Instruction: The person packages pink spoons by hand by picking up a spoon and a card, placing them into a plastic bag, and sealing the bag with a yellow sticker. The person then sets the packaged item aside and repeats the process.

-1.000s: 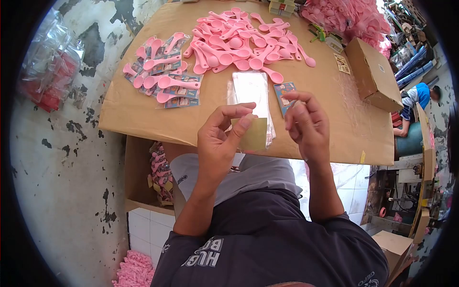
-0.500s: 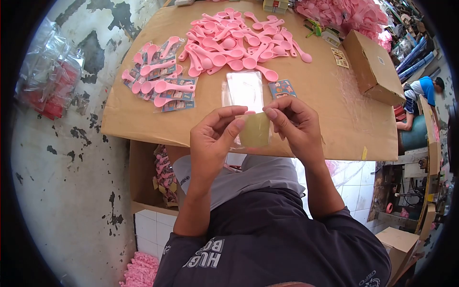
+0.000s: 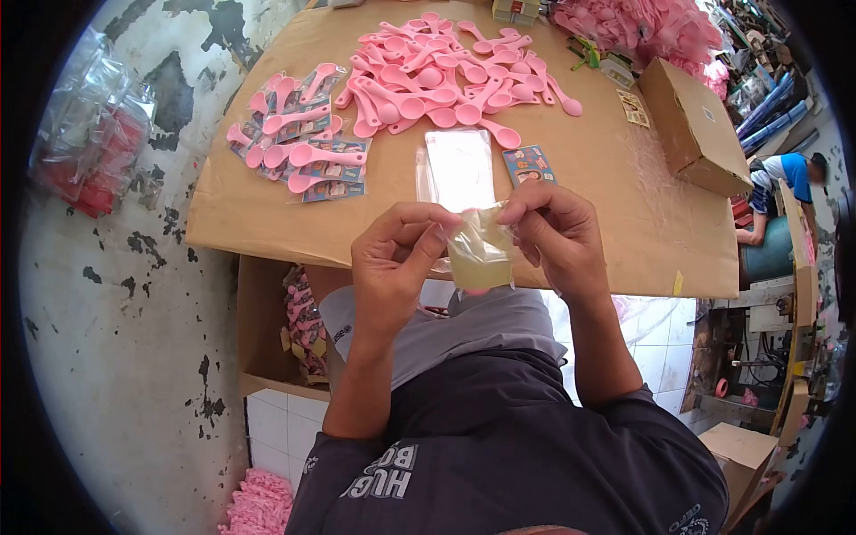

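A clear plastic bag (image 3: 482,245) with a yellowish-green card inside is stretched between my hands, over the table's near edge. Bits of pink show at its top and bottom. My left hand (image 3: 392,254) pinches its upper left corner; my right hand (image 3: 560,234) pinches the upper right one. Just beyond lies a stack of clear flat bags (image 3: 459,168), and beside it a blue printed card (image 3: 530,166). Pink measuring spoons (image 3: 428,76) are heaped farther back. To the left, several spoons with blue cards in clear bags (image 3: 325,160) lie in an overlapping pile.
A cardboard box (image 3: 695,125) stands at the table's right, near a large bagged heap of pink pieces (image 3: 642,27). Plastic bags (image 3: 94,134) hang on the left wall. Under the table is an open carton (image 3: 263,330). Another person (image 3: 785,178) bends over at far right.
The bag's upper part now looks creased and glossy between my fingers, and its lower end has dropped slightly toward me. Both hands keep their pinch.
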`<state>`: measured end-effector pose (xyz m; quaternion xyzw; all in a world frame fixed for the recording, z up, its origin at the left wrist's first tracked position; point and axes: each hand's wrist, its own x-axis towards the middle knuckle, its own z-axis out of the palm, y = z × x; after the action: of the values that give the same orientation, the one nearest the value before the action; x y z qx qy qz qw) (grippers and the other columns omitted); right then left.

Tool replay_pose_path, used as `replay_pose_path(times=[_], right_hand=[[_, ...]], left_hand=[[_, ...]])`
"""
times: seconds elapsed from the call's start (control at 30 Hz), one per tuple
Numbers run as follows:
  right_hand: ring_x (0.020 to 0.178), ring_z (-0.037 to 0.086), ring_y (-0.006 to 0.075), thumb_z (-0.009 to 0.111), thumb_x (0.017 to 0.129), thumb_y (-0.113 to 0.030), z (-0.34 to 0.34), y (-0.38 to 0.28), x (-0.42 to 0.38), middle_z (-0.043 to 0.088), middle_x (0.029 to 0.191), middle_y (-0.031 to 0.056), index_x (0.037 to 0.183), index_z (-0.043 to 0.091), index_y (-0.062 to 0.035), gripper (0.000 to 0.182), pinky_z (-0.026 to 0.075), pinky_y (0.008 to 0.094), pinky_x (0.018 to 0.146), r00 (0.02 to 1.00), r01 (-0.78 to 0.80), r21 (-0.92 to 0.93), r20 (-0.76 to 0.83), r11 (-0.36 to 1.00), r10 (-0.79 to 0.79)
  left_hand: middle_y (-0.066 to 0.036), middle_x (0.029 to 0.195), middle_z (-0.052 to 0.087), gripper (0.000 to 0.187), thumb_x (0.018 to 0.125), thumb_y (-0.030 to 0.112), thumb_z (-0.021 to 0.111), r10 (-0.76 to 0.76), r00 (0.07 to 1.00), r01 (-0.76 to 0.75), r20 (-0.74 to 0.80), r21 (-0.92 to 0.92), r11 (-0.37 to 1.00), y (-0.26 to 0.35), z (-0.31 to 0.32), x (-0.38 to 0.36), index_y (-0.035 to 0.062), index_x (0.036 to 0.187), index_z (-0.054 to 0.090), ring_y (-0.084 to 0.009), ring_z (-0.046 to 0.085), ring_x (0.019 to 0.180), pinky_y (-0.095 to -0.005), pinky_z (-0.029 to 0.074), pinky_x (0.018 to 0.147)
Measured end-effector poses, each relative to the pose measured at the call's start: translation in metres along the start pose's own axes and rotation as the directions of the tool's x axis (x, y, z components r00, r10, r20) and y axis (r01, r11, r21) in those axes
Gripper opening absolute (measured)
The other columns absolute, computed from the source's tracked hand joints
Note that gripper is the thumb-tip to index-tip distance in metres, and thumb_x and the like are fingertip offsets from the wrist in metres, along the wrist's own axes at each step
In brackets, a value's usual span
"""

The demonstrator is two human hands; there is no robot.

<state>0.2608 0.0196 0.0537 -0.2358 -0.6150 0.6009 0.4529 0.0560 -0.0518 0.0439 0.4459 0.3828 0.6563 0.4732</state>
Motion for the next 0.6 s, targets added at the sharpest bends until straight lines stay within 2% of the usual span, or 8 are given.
replay_pose_path(times=[0.17,0.23,0.27,0.33,0.43,0.5,0.53,0.6], right_hand=[[0.070,0.053,0.0016,0.058,0.100,-0.006,0.006,-0.007,0.003,0.065,0.092,-0.0007,0.099,0.070,-0.0019,0.013,0.039,0.0167,0.057,0.999,0.035,-0.021,0.001,0.999,-0.035],[0.073,0.053,0.0017,0.058,0.101,-0.008,0.009,-0.010,0.004,0.065,0.094,-0.0007,0.098,0.070,-0.0017,0.014,0.039,0.0167,0.059,0.997,0.082,-0.047,0.016,0.996,-0.081],[0.077,0.053,0.0023,0.060,0.099,-0.007,0.011,-0.012,0.004,0.064,0.095,-0.0011,0.096,0.069,-0.0015,0.010,0.040,0.0168,0.062,0.998,0.068,-0.061,0.008,0.996,-0.068],[0.080,0.053,0.0028,0.063,0.098,-0.007,0.011,-0.009,0.003,0.064,0.095,-0.0016,0.095,0.067,-0.0013,0.007,0.041,0.0170,0.065,0.999,0.051,-0.072,-0.004,0.996,-0.051],[0.088,0.056,0.0042,0.070,0.095,-0.004,0.009,0.000,0.003,0.063,0.094,-0.0017,0.103,0.063,-0.0013,0.011,0.045,0.0181,0.071,0.999,-0.032,-0.241,-0.045,0.970,0.022],[0.089,0.060,0.0048,0.074,0.092,-0.002,0.012,0.002,0.005,0.061,0.093,-0.0011,0.114,0.057,-0.0018,0.027,0.047,0.0184,0.072,0.991,-0.013,0.008,-0.134,1.000,0.014],[0.089,0.060,0.0048,0.074,0.092,-0.002,0.011,0.001,0.004,0.061,0.093,-0.0011,0.114,0.057,-0.0018,0.027,0.047,0.0184,0.072,0.990,-0.015,0.010,-0.138,1.000,0.016],[0.092,0.062,0.0053,0.072,0.094,-0.002,0.008,-0.003,0.003,0.063,0.095,0.0007,0.122,0.053,-0.0025,0.033,0.049,0.0187,0.075,0.990,-0.019,0.042,-0.136,0.999,0.025]], left_hand=[[-0.013,0.096,0.075,0.011,0.098,0.000,0.063,0.049,0.999,-0.049,0.017,-0.006,0.999,0.000,-0.004,0.000,-0.0024,0.109,0.064,-0.0143,0.071,0.092,-0.0273,0.057,0.082],[-0.013,0.096,0.075,0.009,0.098,0.000,0.062,0.000,0.999,0.006,0.032,-0.182,0.983,0.001,-0.006,0.000,-0.0021,0.106,0.063,-0.0131,0.070,0.093,-0.0260,0.055,0.080],[-0.013,0.096,0.075,0.009,0.098,0.000,0.062,-0.004,1.000,0.009,0.030,-0.181,0.983,0.001,-0.006,0.000,-0.0021,0.106,0.063,-0.0131,0.070,0.093,-0.0260,0.055,0.080],[-0.014,0.097,0.075,0.016,0.097,0.002,0.065,-0.013,1.000,0.013,-0.003,0.003,1.000,-0.001,-0.004,0.000,-0.0015,0.112,0.061,-0.0137,0.070,0.093,-0.0266,0.055,0.081],[-0.015,0.098,0.076,0.025,0.097,0.003,0.067,-0.060,0.998,0.060,-0.010,-0.022,0.998,0.001,0.004,0.003,-0.0018,0.119,0.057,-0.0142,0.070,0.094,-0.0264,0.055,0.082],[-0.018,0.103,0.075,0.034,0.096,0.002,0.068,-0.062,0.998,0.061,-0.009,-0.079,0.995,-0.005,0.000,0.004,-0.0020,0.127,0.053,-0.0153,0.071,0.095,-0.0274,0.058,0.081],[-0.021,0.107,0.074,0.043,0.096,0.000,0.069,-0.062,0.998,0.060,-0.008,-0.136,0.989,-0.004,0.002,0.006,-0.0022,0.134,0.050,-0.0165,0.072,0.096,-0.0284,0.061,0.080],[-0.020,0.107,0.074,0.044,0.096,0.000,0.069,-0.088,0.995,0.093,0.044,-0.148,0.985,0.006,0.009,0.004,-0.0039,0.136,0.051,-0.0168,0.072,0.098,-0.0284,0.061,0.082]])
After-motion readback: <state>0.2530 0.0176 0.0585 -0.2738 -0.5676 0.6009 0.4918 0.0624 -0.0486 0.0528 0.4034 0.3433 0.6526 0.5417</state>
